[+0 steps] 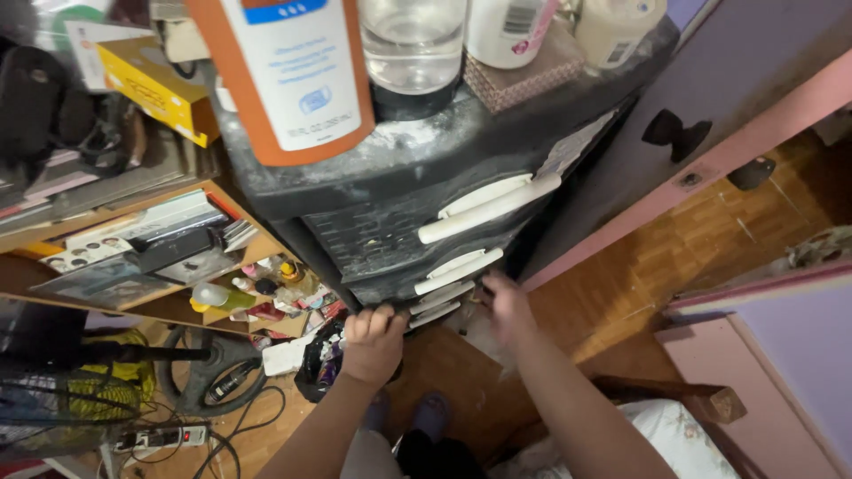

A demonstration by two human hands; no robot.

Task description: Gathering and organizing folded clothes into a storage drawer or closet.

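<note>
While you look down the front of the black plastic drawer unit (390,231), both your hands sit low against it, near its bottom drawers. Your left hand (373,341) is curled, fingers hooked over the lower left corner of the unit, gripping its edge. Your right hand (508,306) lies at the lower right side of the unit, fingers reaching toward the drawer front; whether it grips anything cannot be told. The white drawer handles (488,206) run down the unit between your hands. On top of the unit stand an orange bottle (293,75) and a clear bottle (413,49). Left of the unit is a cluttered wooden shelf (151,293).
</note>
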